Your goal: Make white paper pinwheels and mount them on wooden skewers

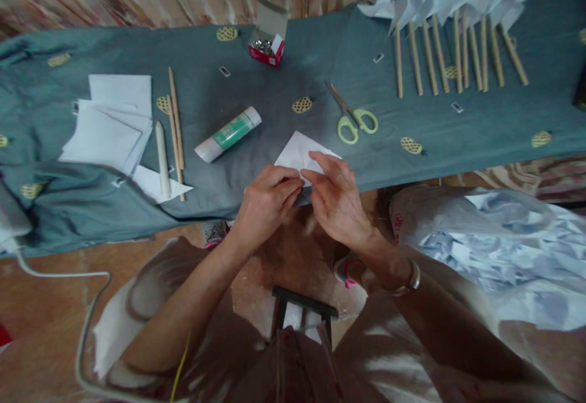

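A small white square of paper (pixel 296 148) lies turned cornerwise at the front edge of the cloth-covered table. My left hand (pixel 272 200) pinches its near left edge between thumb and fingers. From the other side my right hand (pixel 337 200) grips the near part, its thumb below and its fingers bent over the sheet. The fingertips of both hands almost meet, and they hide the near corner. Behind my right hand lie scissors (pixel 351 119) with light green handles. A white tube with a green label (pixel 229 134), looking like a glue stick, lies beyond my left hand.
White sheets (pixel 110 131) are piled at the left, beside thin wooden sticks (pixel 175 122) and a pale pointed stick (pixel 162 159). A red box (pixel 268 55) of small metal pieces stands open at the back. Paper pinwheels on sticks (pixel 428 55) lie back right. A plastic bag of paper scraps (pixel 494 250) sits below.
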### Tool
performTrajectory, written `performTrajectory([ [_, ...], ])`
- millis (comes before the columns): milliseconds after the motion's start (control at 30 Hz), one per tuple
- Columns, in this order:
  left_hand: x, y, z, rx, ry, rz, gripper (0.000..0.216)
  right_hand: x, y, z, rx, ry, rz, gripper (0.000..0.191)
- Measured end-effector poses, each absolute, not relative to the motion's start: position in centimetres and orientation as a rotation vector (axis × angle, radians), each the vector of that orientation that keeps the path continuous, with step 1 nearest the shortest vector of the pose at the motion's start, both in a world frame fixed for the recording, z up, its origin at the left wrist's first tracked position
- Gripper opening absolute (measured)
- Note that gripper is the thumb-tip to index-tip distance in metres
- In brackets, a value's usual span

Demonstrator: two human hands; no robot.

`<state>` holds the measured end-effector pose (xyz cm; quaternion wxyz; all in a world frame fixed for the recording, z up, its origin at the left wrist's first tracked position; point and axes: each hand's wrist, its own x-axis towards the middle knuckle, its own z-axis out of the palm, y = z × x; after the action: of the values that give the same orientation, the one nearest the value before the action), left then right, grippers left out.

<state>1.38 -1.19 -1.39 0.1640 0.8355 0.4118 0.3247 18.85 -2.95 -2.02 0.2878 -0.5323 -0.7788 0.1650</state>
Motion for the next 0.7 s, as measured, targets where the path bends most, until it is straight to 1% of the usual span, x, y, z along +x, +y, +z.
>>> performTrajectory([
  [167,1.2,-1.3,-1.3,2.421,1.176,0.928,0.017,19.7,-2.8,-1.8,-1.366,-2.034,0.446,0.037],
  [333,0.0,-0.6,-0.9,2.451,1.234,0.910,0.017,20.2,-2.3,-1.7,-1.419,-1.975,0.398,0.036],
  [700,-0.8,-0.7,-0.2,2.490,1.286,0.909,0.016,19.3,-2.3,-1.6,-1.384,-2.042,0.386,0.036],
])
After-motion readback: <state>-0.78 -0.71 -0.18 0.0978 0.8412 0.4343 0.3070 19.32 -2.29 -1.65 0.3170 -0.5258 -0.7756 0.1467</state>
